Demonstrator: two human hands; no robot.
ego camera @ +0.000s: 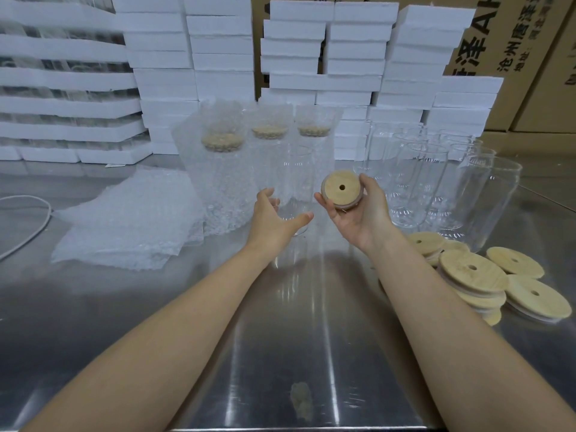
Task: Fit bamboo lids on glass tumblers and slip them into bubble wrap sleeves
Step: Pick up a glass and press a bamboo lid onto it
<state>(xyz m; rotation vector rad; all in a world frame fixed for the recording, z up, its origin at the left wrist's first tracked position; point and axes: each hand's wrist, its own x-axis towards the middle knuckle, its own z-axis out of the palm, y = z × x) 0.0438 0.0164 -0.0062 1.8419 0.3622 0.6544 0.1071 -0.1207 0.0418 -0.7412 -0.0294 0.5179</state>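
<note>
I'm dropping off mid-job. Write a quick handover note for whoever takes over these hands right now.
Left hand: thumb and fingers round a bare glass standing on the table, no lid on it.
Right hand: holds one lid just right of that glass, not yet fitted.
Done: three lidded glasses stand behind, already in bubble wrap.
Left: lid this glass and slip it into one of the flat sleeves on the left. Then do the spare glasses on the right, using the loose lids by the right forearm.
</note>
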